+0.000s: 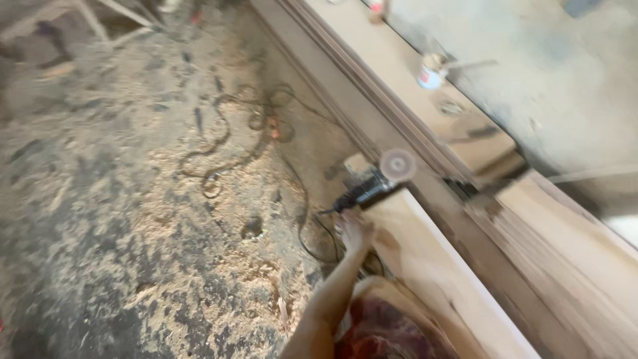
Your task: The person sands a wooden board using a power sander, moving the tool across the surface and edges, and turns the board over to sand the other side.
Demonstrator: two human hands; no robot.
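Note:
My left hand (353,229) reaches forward from the bottom of the view, bare forearm stretched out. Its fingertips are at the rear end of a black angle grinder (365,189). The grinder lies at the near corner of a pale wooden board (438,266), and its round sanding disc (397,164) faces up. Blur hides whether the fingers grip the tool or only touch it. The grinder's black cable (309,233) runs down off the tool onto the floor. A dark red garment (385,332) shows beside my arm. My right hand is out of view.
Sawdust and shavings cover the floor (133,199), with a long cable (226,139) coiled across it. Long planks and mouldings (412,113) lie stacked diagonally on the right. A small white container (430,73) stands on one. A grey wall (551,73) is behind them.

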